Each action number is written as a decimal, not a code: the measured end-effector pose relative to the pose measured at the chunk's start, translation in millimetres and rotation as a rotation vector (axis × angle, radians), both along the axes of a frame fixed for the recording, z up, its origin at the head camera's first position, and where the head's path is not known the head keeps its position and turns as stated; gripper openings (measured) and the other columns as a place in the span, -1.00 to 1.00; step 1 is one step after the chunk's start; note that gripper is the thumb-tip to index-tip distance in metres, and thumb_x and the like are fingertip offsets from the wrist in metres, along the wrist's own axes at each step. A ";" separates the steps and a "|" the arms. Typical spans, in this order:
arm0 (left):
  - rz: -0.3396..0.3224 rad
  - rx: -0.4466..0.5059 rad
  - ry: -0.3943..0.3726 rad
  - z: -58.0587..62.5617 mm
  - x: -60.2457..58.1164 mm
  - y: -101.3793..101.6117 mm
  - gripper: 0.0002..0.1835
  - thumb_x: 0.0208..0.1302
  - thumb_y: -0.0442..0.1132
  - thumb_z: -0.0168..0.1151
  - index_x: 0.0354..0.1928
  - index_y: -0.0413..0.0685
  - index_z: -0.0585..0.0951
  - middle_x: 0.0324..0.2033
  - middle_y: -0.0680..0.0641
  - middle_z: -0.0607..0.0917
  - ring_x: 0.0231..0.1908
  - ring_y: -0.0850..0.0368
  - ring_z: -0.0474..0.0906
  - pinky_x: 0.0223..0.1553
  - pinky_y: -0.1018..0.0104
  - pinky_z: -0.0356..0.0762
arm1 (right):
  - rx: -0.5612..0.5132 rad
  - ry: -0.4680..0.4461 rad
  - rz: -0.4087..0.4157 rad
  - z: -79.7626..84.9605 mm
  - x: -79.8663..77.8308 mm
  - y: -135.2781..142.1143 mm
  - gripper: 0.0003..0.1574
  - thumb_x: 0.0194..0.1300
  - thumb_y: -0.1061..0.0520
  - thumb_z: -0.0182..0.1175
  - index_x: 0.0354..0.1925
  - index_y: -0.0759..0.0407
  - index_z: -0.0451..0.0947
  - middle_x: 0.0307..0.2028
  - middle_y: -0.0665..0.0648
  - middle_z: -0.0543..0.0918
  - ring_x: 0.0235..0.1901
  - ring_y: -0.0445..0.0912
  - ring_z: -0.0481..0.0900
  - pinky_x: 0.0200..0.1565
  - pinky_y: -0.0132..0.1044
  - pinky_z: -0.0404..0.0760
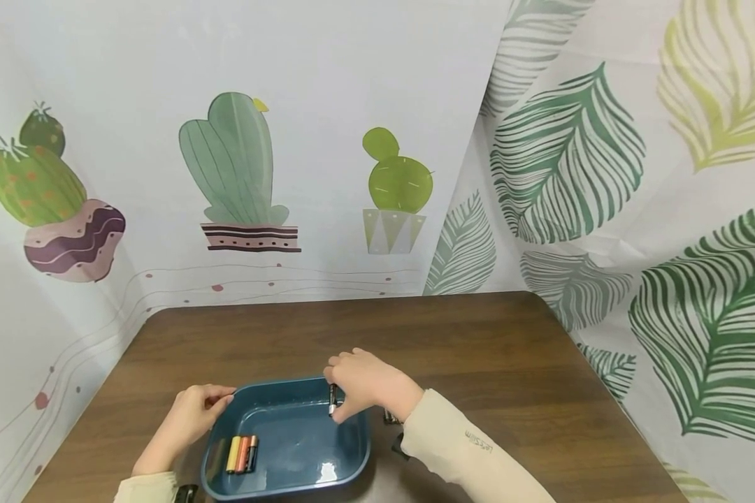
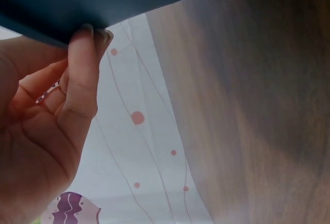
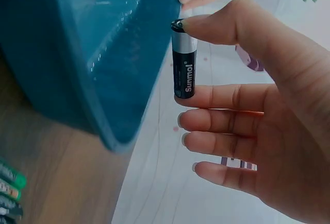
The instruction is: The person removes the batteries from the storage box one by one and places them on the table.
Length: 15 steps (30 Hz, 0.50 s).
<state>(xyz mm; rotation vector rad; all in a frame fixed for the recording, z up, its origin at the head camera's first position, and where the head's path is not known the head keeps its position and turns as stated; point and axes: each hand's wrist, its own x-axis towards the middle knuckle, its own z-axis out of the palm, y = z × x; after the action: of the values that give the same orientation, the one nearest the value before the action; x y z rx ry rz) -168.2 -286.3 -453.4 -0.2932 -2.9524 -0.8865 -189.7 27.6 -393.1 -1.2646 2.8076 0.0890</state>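
Note:
My right hand [image 1: 363,381] pinches a black and silver battery [image 3: 184,62] end to end between thumb and index finger, above the right back part of a blue tray [image 1: 286,485]. The right wrist view shows "Sunmol" on its side, with the other fingers held apart from it. At the tray's back left corner my left hand [image 1: 191,413] pinches the rim between thumb and fingers, as the left wrist view [image 2: 85,54] also shows. Inside the tray, at its left, a yellow battery [image 1: 233,454] lies side by side with several orange and black batteries [image 1: 247,454].
More batteries [image 3: 10,188], some with green ends, lie on the wooden table [image 1: 478,349] just right of the tray, partly hidden by the right forearm in the head view. A cloth backdrop [image 1: 327,105] printed with cacti and leaves hangs behind the table.

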 end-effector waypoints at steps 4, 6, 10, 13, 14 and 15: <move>0.003 0.003 -0.004 0.5 0.2 0.8 -0.83 0.21 -0.39 0.26 -0.18 -0.27 0.72 -0.34 -0.14 0.72 -0.49 0.18 0.43 -0.51 0.37 0.41 | -0.031 -0.014 -0.026 2.2 -1.8 14.2 -0.50 -0.05 -0.24 0.40 -0.18 -0.04 0.62 -0.30 -0.14 0.52 -0.26 -0.23 0.45 -0.02 -0.23 0.45; 0.005 0.002 -0.006 0.4 0.3 0.9 -0.83 0.21 -0.39 0.26 -0.18 -0.27 0.72 -0.34 -0.13 0.72 -0.49 0.18 0.43 -0.51 0.37 0.41 | -0.045 -0.017 -0.033 1.9 -2.9 21.6 -0.51 -0.05 -0.23 0.40 -0.19 -0.03 0.61 -0.31 -0.14 0.51 -0.26 -0.22 0.46 -0.01 -0.21 0.46; 0.008 0.003 -0.012 -0.7 0.6 0.4 -0.83 0.21 -0.39 0.26 -0.17 -0.27 0.72 -0.35 -0.12 0.71 -0.50 0.19 0.42 -0.52 0.37 0.40 | -0.077 -0.022 -0.044 0.0 -5.3 36.3 -0.51 -0.07 -0.21 0.41 -0.20 -0.01 0.61 -0.32 -0.12 0.51 -0.27 -0.20 0.46 0.00 -0.16 0.47; 0.014 0.008 -0.014 -1.5 0.3 0.2 -0.83 0.22 -0.38 0.26 -0.17 -0.27 0.72 -0.40 -0.08 0.70 -0.54 0.21 0.41 -0.55 0.37 0.39 | -0.103 -0.026 -0.055 -2.6 -7.8 47.6 -0.51 -0.07 -0.20 0.42 -0.21 0.00 0.61 -0.33 -0.10 0.52 -0.29 -0.18 0.46 0.00 -0.12 0.48; 0.016 0.009 -0.014 -1.6 0.0 0.1 -0.83 0.22 -0.38 0.26 -0.17 -0.27 0.72 -0.41 -0.07 0.69 -0.55 0.21 0.41 -0.55 0.38 0.38 | -0.109 -0.025 -0.059 -3.7 -8.6 51.5 -0.51 -0.07 -0.21 0.42 -0.21 0.01 0.61 -0.32 -0.09 0.52 -0.28 -0.18 0.47 0.01 -0.10 0.48; 0.018 0.010 -0.014 -1.6 -0.4 0.1 -0.83 0.22 -0.38 0.27 -0.17 -0.27 0.72 -0.42 -0.06 0.69 -0.56 0.21 0.40 -0.56 0.38 0.38 | -0.116 -0.026 -0.062 -4.8 -9.4 55.4 -0.51 -0.07 -0.21 0.43 -0.21 0.01 0.61 -0.32 -0.08 0.53 -0.28 -0.17 0.47 0.00 -0.10 0.48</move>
<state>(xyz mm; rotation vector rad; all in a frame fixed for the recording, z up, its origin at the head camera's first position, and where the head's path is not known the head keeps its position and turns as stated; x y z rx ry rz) -168.6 -286.3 -455.0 -0.2610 -2.9572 -0.9046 -199.0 83.0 -397.8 -1.1900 2.8636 -0.0934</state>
